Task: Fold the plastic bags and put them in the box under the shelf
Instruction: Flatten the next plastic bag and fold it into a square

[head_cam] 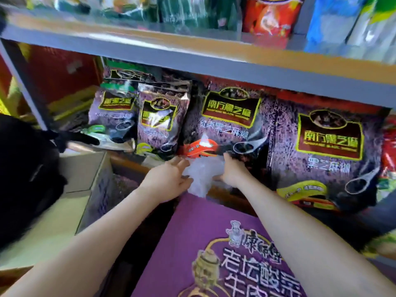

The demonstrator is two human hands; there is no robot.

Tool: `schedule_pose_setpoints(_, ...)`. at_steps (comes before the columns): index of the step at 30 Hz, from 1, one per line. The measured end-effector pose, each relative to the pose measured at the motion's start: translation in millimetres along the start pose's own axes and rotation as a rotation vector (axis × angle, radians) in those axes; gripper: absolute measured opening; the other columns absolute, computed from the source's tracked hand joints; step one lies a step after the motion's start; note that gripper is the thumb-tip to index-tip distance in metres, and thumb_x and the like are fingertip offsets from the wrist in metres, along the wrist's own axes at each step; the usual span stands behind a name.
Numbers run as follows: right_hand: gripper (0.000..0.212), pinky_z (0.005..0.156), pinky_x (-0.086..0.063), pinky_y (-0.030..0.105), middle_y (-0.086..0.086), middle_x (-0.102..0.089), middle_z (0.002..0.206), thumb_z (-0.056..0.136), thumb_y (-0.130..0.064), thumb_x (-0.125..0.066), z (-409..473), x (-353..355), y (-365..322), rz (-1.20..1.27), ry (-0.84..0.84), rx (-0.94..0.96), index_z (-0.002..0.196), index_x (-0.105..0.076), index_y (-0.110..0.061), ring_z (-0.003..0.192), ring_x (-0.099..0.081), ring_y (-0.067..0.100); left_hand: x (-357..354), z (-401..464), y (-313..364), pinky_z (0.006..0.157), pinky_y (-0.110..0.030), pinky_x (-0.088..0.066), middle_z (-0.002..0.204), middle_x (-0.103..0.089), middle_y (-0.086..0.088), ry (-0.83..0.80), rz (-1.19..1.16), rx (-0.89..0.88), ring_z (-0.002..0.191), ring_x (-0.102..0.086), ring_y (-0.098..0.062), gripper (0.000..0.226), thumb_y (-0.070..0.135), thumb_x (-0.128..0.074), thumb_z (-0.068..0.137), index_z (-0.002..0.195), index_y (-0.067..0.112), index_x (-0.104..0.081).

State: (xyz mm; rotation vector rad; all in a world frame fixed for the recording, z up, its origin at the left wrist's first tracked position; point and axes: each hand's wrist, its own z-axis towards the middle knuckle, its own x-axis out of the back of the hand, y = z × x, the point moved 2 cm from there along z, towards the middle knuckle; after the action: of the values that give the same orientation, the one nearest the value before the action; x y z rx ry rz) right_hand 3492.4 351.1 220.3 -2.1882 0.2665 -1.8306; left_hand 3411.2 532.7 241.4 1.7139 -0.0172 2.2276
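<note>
Both arms reach forward under the grey shelf (192,61), and between the two hands sits a crumpled clear plastic bag (200,174). The left hand (169,176) lies against the bag's left side with fingers mostly straight, the thumb touching the plastic; the right hand (230,170) holds the bag's right side, its fingers curled into the film. The bag hangs just above the purple carton flap (214,243) and beside the opening of the cardboard box (100,185), in front of the purple sesame-paste packets (227,116) that stand on the lower level. The bag looks bunched more than folded, so I judge it can spring open when released and rise out of the box. The thin film can also slip from the left hand, which only presses it, or it can catch on the flap's edge and land outside the box.
</note>
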Motion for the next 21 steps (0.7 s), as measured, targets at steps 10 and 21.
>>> schedule_pose_setpoints(10, 0.025, 0.05, -0.033, 0.029, 0.0, -0.052, 0.066, 0.082, -0.019, -0.058, -7, 18, 23, 0.082, 0.165, -0.008, 0.064, -0.042, -0.02, 0.067, -0.053, 0.025, -76, 57, -17, 0.1, -0.037, -0.036, 0.145, -0.036, -0.011, -0.328, -0.106, -0.055, 0.127, -0.041, -0.029, 0.089, 0.057, -0.055, 0.08, 0.146, 0.014, -0.014)
schedule_pose_setpoints(21, 0.011, 0.073, -0.05, 0.041, 0.012, -0.063, 0.085, 0.089, -0.016, -0.055, -57, 58, 63, 0.715, 0.539, -0.114, 0.083, -0.061, -0.01, 0.081, -0.06, 0.029, -91, 60, -10, 0.094, -0.038, -0.037, 0.134, -0.046, -0.005, -0.28, -0.181, -0.077, 0.122, -0.045, -0.027, 0.066, 0.054, -0.052, 0.084, 0.138, 0.022, -0.032)
